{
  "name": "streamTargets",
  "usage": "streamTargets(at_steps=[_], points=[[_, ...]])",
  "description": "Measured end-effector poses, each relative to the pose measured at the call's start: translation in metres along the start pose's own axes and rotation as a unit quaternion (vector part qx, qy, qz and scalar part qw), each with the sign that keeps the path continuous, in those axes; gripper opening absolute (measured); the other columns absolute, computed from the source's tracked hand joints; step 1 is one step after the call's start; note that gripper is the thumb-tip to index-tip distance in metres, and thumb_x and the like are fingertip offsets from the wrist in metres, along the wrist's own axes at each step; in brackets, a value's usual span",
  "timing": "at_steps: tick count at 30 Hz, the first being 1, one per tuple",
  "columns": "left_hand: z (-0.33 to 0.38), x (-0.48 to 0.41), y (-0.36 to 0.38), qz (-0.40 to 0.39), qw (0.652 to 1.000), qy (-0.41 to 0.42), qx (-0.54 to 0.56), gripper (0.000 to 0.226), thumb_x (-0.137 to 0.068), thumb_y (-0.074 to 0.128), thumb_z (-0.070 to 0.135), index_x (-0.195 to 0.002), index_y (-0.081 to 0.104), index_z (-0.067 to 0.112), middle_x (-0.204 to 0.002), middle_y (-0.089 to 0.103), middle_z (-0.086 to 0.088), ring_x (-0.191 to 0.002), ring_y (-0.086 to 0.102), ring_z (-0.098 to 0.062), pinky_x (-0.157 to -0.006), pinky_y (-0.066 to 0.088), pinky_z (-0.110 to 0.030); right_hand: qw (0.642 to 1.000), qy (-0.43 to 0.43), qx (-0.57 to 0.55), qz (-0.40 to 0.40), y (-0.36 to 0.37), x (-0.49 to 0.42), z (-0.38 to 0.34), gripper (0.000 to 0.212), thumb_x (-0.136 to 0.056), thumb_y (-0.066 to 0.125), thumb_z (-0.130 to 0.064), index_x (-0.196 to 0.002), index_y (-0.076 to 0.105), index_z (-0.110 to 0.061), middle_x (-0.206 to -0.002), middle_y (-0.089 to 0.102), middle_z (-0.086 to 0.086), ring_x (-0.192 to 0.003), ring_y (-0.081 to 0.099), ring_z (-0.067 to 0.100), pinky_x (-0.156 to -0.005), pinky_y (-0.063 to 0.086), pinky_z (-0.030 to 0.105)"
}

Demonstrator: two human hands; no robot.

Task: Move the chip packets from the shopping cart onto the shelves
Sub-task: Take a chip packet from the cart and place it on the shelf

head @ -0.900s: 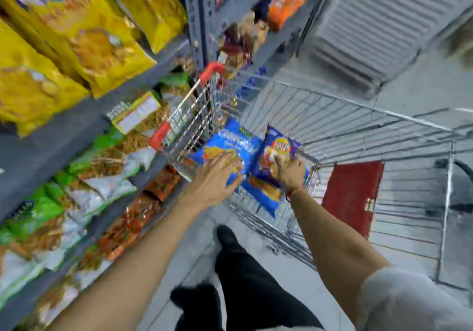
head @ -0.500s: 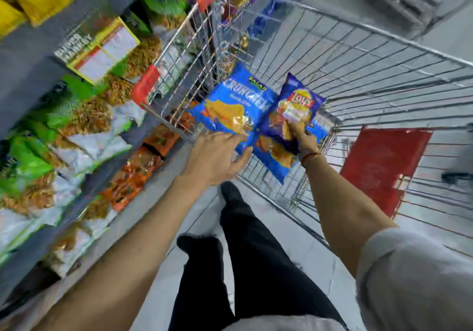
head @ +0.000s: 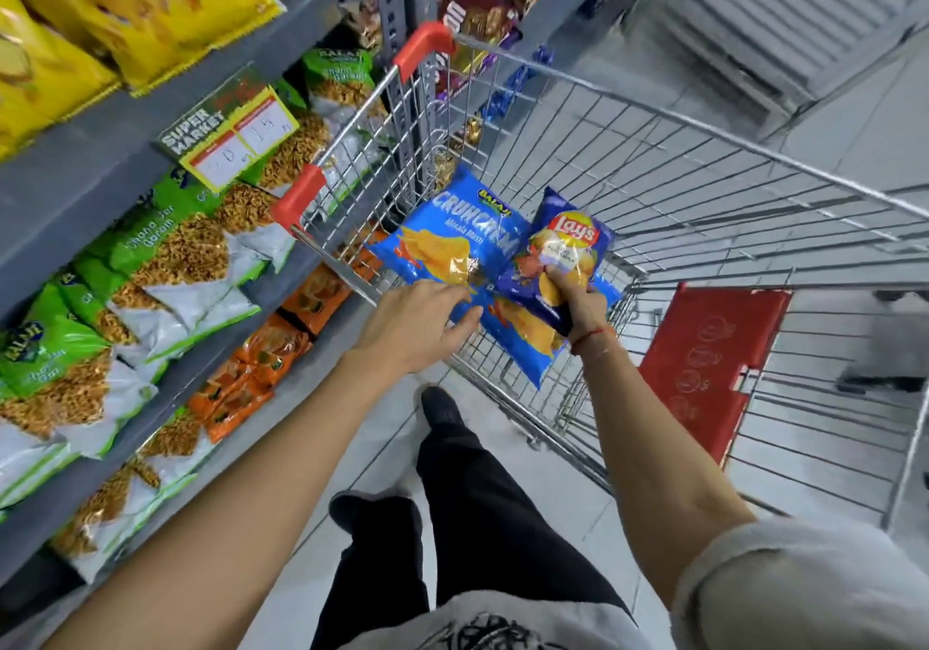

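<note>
While the right hand [head: 573, 305] gripped the Lay's packet [head: 563, 252] by its lower half, the packet stood nearly upright over the cart's [head: 704, 156] near corner, its top pointing away. The left hand [head: 422, 322], fingers spread, touched the Crunchex packet [head: 452, 242] beside it, which lay slanted along the cart's near wall. Left of the cart, grey shelves [head: 100, 161] held snack bags above a pale tiled floor [head: 502, 433].

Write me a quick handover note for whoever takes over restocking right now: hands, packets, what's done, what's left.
Right hand: gripping the dark blue Lay's packet, lifted above the cart's child-seat end.
Left hand: open, fingers touching the light blue Crunchex packet, no grip yet.
Another light blue packet lies under them in the shopping cart.
Done: no cart packet shelved yet.
Left: grasp the Crunchex, carry the packets to the shelves on the left.
</note>
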State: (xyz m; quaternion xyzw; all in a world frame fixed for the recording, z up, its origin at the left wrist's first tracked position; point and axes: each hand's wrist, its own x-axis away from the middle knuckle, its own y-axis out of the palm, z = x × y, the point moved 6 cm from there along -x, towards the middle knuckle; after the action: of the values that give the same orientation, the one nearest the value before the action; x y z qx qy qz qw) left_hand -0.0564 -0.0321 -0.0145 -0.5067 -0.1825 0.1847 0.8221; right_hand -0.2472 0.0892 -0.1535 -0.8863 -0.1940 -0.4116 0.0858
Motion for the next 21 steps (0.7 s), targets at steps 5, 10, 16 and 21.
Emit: streamTargets(at_steps=[5, 10, 16, 21], points=[[-0.002, 0.006, -0.049, 0.054, 0.998, 0.004, 0.031, 0.059, -0.087, 0.025, 0.053, -0.107, 0.063, 0.013, -0.104, 0.067, -0.008, -0.102, 0.058, -0.027, -0.082, 0.051, -0.044, 0.995, -0.093, 0.000, -0.047, 0.026, 0.055, -0.047, 0.054, -0.061, 0.084, -0.019, -0.108, 0.064, -0.001, -0.078, 0.072, -0.001, -0.062, 0.066, 0.009, -0.057, 0.056, 0.023], [-0.018, 0.028, -0.158, 0.205, 0.979, -0.016, 0.017, 0.047, -0.087, 0.040, 0.042, -0.097, 0.068, 0.005, -0.100, 0.070, -0.014, -0.094, 0.064, -0.031, -0.083, 0.049, -0.039, 0.963, -0.232, -0.023, -0.136, 0.086, 0.135, -0.138, 0.027, -0.078, 0.068, 0.003, -0.104, 0.061, -0.004, -0.059, 0.072, -0.014, -0.055, 0.065, -0.002, -0.053, 0.053, 0.016], [-0.002, 0.111, -0.324, 0.434, 0.898, -0.018, -0.068, 0.027, -0.089, 0.055, 0.021, -0.099, 0.067, -0.001, -0.102, 0.070, -0.018, -0.099, 0.063, -0.029, -0.088, 0.036, -0.026, 0.889, -0.390, -0.039, -0.237, 0.158, 0.286, -0.236, 0.038, -0.076, 0.072, -0.002, -0.113, 0.062, 0.000, -0.075, 0.075, -0.012, -0.070, 0.069, 0.000, -0.062, 0.053, 0.015], [0.020, 0.210, -0.431, 0.562, 0.810, -0.013, -0.170, 0.025, -0.091, 0.052, 0.024, -0.103, 0.066, 0.007, -0.108, 0.068, -0.012, -0.105, 0.056, -0.021, -0.095, 0.038, -0.025, 0.813, -0.449, -0.073, -0.365, 0.220, 0.433, -0.268, 0.061, -0.057, 0.085, -0.022, -0.112, 0.065, -0.002, -0.092, 0.075, -0.003, -0.085, 0.071, 0.013, -0.072, 0.057, 0.025]])
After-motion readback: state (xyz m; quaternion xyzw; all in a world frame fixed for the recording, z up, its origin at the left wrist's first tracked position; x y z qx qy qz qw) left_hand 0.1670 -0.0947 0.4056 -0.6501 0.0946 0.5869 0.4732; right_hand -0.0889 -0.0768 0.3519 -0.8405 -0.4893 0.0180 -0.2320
